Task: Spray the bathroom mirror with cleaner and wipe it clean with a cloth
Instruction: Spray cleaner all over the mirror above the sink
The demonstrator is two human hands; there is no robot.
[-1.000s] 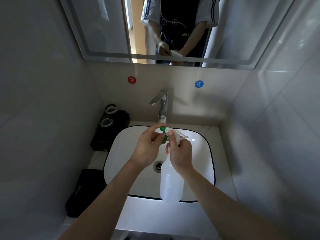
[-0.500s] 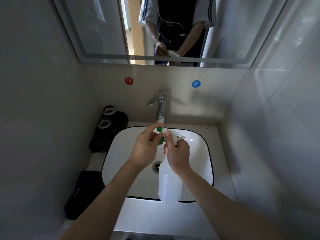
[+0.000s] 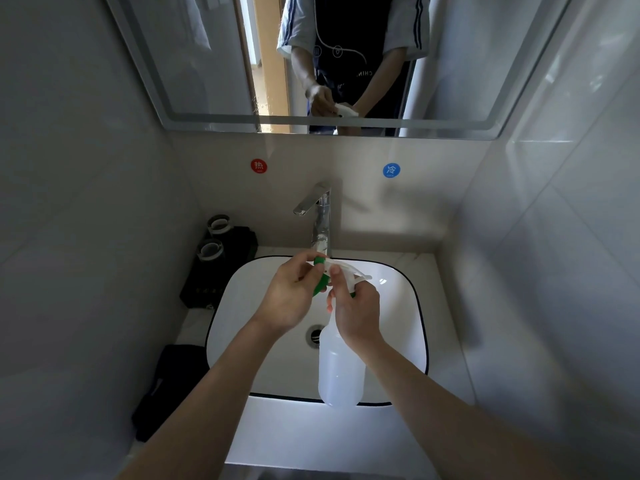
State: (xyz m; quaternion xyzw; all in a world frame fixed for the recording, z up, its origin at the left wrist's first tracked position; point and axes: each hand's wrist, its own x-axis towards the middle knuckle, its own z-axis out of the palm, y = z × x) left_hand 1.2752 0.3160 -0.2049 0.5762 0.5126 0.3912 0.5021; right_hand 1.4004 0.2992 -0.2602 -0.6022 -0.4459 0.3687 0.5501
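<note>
Red sticker point(image 3: 258, 165) reads 热, blue sticker point(image 3: 391, 170) reads 冷, both on the wall under the mirror point(image 3: 207, 64). You're holding the spray bottle point(image 3: 341, 368) over the sink point(image 3: 398, 306): your right hand point(image 3: 356, 311) wraps its neck, your left hand point(image 3: 289, 296) pinches the green nozzle point(image 3: 318, 262). A dark cloth point(image 3: 166, 389) lies on the desk, left.

Spray bottle point(image 3: 341, 368) over the sink point(image 3: 398, 306) (tap point(image 3: 320, 216) behind), mirror point(image 3: 194, 64) above

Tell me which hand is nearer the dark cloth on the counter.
Left. The left hand is over the sink's left half, on the side of the dark cloth; the right hand grips the spray bottle farther right.
</note>
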